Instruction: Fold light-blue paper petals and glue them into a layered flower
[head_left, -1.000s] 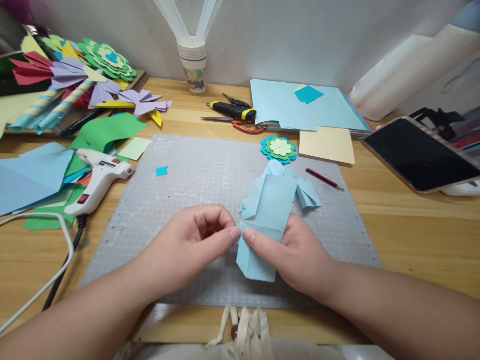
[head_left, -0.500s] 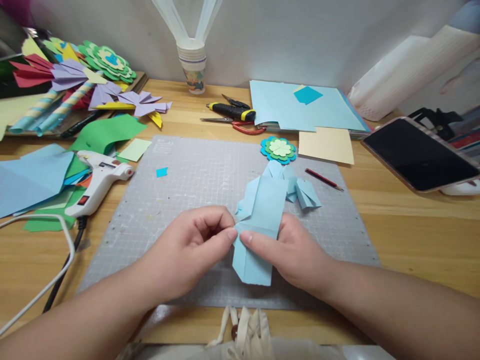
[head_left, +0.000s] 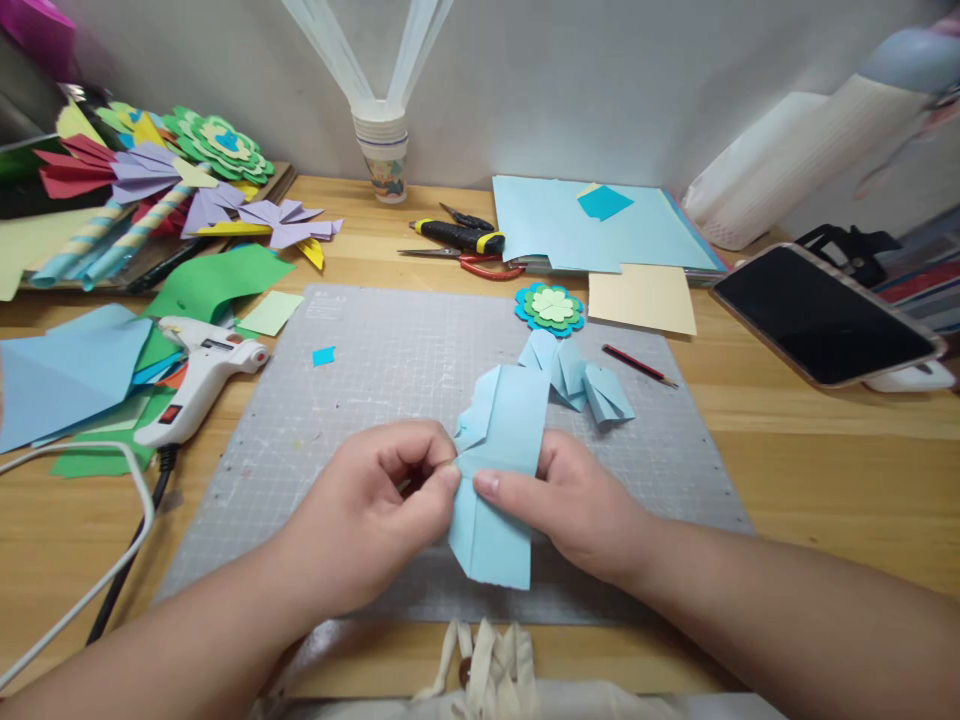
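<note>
A folded light-blue sheet of paper (head_left: pixel 504 440) is held upright above the grey cutting mat (head_left: pixel 315 560). My left hand (head_left: pixel 386 500) pinches its left edge between thumb and forefinger. On the other side, my right hand (head_left: pixel 574 505) grips the sheet, thumb across the front and fingers hidden behind. Creases run along its length, and the upper left edge is wavy. Just beyond it lie small folded light-blue paper pieces (head_left: pixel 609 395). A layered paper flower (head_left: pixel 550 308) in blue and green sits behind those pieces.
A white glue gun (head_left: pixel 202 385) with its cord lies at left among paper scraps. Paper flowers (head_left: pixel 217 145) crowd the back left. Scissors (head_left: pixel 491 268), a cutter, and a paper cup (head_left: pixel 384 165) stand or lie at the back. A pencil (head_left: pixel 640 366) and a phone (head_left: pixel 825 315) are at right.
The sheet and both hands have shifted slightly left and down in the picture, while the view itself has tilted a little. Both hands keep their hold on the paper.
</note>
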